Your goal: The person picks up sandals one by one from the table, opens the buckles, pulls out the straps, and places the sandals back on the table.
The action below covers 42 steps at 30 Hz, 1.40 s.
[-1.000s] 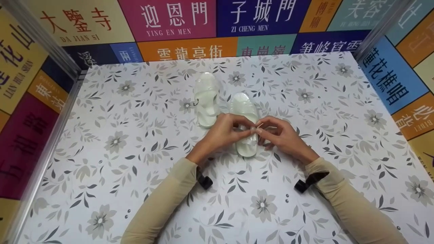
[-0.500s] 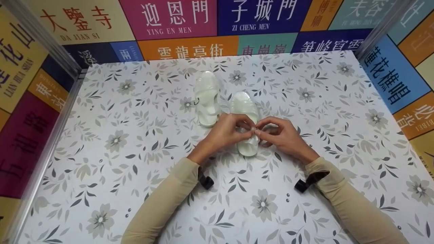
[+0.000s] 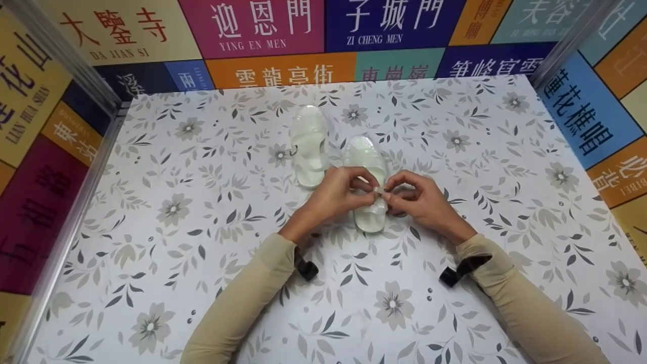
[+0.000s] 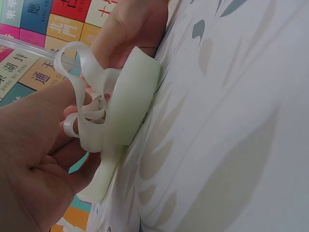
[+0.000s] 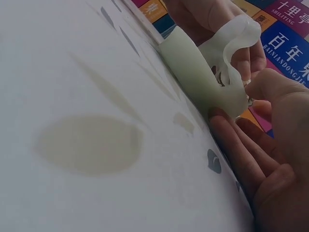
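Note:
Two pale green, translucent sandals lie on the table; the nearer sandal (image 3: 360, 150) sits between my hands. In the head view my left hand (image 3: 339, 194) comes in from the left, thumb and index finger pinching its ankle strap. My right hand (image 3: 417, 202) meets it from the right, thumb and index finger pinching the strap at the small metal buckle (image 5: 250, 102). Looped up above the sole (image 4: 134, 89), the strap (image 4: 91, 67) shows in the left wrist view. Some right fingers rest low along the sole's side (image 5: 188, 67). The fingertips partly hide the buckle.
The other sandal (image 3: 309, 126) lies farther back and to the left, with its own buckle (image 3: 293, 152) out at its left side. A white floral cloth (image 3: 242, 303) covers the table. Colourful lettered panels (image 3: 263, 25) stand behind and on both sides.
Both hands stay at the nearer sandal's strap. The fingertips have shifted slightly, and the right index fingertip has drawn a little away from the left one. The sandals have barely moved.

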Motion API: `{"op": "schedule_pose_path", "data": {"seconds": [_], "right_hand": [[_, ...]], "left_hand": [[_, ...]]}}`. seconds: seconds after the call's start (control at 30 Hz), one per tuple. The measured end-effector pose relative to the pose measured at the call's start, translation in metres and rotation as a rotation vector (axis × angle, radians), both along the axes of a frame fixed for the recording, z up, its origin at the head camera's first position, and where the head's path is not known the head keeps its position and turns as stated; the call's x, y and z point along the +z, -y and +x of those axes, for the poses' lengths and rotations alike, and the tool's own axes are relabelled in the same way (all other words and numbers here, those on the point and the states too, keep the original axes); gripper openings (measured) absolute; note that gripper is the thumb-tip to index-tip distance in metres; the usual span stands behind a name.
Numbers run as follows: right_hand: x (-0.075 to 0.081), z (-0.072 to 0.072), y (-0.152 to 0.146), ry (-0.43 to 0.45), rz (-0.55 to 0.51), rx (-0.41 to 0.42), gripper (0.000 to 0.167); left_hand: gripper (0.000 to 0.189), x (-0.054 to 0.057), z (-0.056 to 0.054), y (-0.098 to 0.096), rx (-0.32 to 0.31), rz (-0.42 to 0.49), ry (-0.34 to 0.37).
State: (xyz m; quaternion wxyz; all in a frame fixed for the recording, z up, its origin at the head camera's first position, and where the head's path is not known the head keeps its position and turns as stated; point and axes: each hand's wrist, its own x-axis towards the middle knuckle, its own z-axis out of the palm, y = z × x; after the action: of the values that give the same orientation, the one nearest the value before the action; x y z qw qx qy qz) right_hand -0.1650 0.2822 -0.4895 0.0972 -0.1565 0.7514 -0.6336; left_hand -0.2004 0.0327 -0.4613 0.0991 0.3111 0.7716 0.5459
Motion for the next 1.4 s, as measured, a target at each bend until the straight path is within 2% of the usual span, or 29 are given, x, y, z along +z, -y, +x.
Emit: {"op": "schedule_pose_path", "data": {"seconds": [0.2, 0.43, 0.67, 0.83, 1.1, 1.4], "right_hand": [[-0.0005, 0.0009, -0.0005, -0.007, 0.011, 0.016, 0.028], [-0.0011, 0.0003, -0.0012, -0.019, -0.056, 0.03, 0.021], [0.0005, 0.0007, -0.0043, -0.006, -0.13, 0.051, 0.018], [0.0009, 0.0005, -0.0048, 0.013, -0.149, 0.044, 0.019], [0.001, 0.0013, -0.0044, 0.01, -0.135, 0.041, 0.019], [-0.0005, -0.0009, -0.0039, 0.005, -0.086, 0.034, 0.023]], "left_hand": [[0.015, 0.0009, 0.0004, -0.0004, 0.0, 0.008, -0.027], [0.019, 0.0045, 0.0007, 0.0002, -0.004, -0.095, -0.153], [0.025, 0.0043, -0.002, 0.0048, -0.034, -0.156, -0.103], [0.022, 0.0057, -0.0006, 0.0053, -0.025, -0.208, -0.117], [0.018, 0.0038, -0.0006, 0.0018, -0.03, -0.166, -0.12], [0.021, 0.0038, -0.0016, 0.0016, -0.07, -0.134, -0.204]]}}
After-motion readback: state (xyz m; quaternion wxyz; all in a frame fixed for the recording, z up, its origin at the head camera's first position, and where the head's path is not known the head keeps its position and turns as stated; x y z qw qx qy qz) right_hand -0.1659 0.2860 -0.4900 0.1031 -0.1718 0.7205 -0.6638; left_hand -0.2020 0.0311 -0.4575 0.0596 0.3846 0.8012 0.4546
